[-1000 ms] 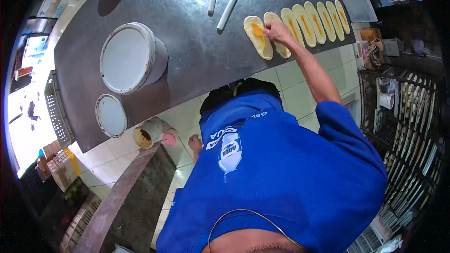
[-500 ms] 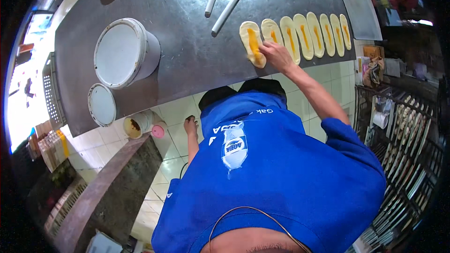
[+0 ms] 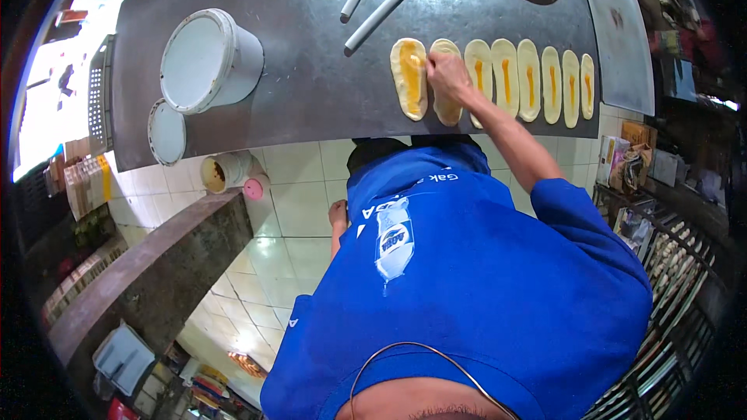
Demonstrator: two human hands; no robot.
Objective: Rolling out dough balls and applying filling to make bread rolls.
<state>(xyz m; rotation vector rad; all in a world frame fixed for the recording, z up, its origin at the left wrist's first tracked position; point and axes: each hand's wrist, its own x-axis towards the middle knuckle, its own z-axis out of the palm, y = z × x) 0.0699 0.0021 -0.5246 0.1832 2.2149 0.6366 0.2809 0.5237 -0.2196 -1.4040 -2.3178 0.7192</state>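
Note:
Flat, pale oval strips of dough lie in a row on the dark metal table; most show an orange-yellow line of filling along the middle. On the leftmost dough strip the filling is smeared wide. My right hand is closed over the second dough strip, fingers pressed together by its upper left edge. Whatever the fingers may hold is hidden, as is that strip's middle. My left hand hangs low beside my blue shirt, away from the table, its fingers too small and hidden to read.
A large white lidded bucket and a round white lid stand at the table's left. Two pale rods lie at the back of the table. On the right is a rack of trays; a low ledge runs at lower left.
My right hand has moved from the leftmost dough strip to the second one. Filling on the leftmost strip is spread wider. The view has shifted slightly.

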